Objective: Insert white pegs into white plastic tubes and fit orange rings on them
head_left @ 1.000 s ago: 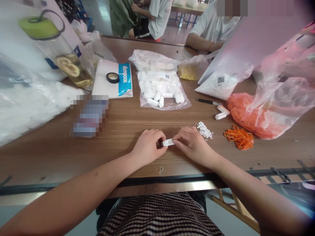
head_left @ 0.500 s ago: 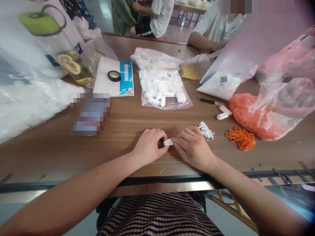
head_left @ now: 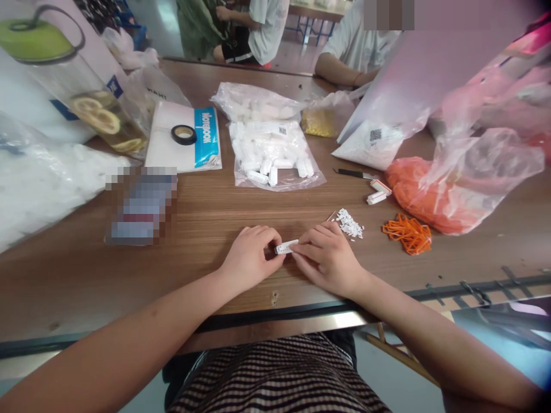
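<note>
Low over the table's near edge, a small white connector housing (head_left: 284, 247) with a row of tiny marks or holes is held between both hands. My left hand (head_left: 247, 255) pinches its left end between thumb and fingers. Closed in around the other end is my right hand (head_left: 329, 258), a fingertip lying on the housing's face; whether it also holds a tiny part cannot be seen. Just beyond my right hand lies a pile of tiny white plastic pieces (head_left: 349, 223), with a thin stick beside it. Further right is a heap of orange rectangular rings (head_left: 408, 233).
Beyond my hands lies a bag of white housings (head_left: 275, 152). Two white-and-orange pieces (head_left: 377, 192) and a black-handled tool (head_left: 350, 173) lie right, by a bag of orange rings (head_left: 426, 195). Left are a phone (head_left: 144, 206), tape roll (head_left: 183, 135), notebook (head_left: 161, 137) and bottle (head_left: 94, 109).
The camera view has swung slightly right, so the table things sit further left. My right fingertip has shifted from the housing's right end onto its face; both hands stay on it.
</note>
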Demonstrator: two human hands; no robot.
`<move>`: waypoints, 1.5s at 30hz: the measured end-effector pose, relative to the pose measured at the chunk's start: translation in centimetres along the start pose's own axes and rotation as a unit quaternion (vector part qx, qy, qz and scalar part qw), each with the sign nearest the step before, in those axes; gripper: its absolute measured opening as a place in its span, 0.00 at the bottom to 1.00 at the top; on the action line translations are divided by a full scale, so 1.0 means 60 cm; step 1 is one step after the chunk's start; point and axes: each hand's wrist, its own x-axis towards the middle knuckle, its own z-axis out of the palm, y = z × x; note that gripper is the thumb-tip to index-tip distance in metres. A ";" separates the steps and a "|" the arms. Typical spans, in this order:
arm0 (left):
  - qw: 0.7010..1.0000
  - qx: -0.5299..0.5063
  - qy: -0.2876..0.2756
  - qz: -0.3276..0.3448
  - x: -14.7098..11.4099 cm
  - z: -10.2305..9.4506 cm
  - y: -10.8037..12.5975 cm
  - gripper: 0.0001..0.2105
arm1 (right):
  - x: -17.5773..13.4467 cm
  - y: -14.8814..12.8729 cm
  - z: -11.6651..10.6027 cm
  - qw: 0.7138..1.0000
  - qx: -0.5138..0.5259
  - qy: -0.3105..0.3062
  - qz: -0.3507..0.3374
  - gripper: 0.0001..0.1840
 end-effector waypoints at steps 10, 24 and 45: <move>1.000 0.014 -0.011 -0.008 0.001 0.000 -0.001 0.05 | -0.115 0.202 -0.092 0.926 0.005 -0.025 0.376 0.10; 1.000 0.012 -0.008 -0.010 0.000 0.002 -0.004 0.05 | -0.108 0.226 -0.095 0.939 -0.014 -0.102 0.328 0.09; 1.000 0.010 -0.008 -0.001 0.002 -0.001 0.000 0.06 | 0.022 0.043 0.011 0.978 0.173 -0.077 0.086 0.06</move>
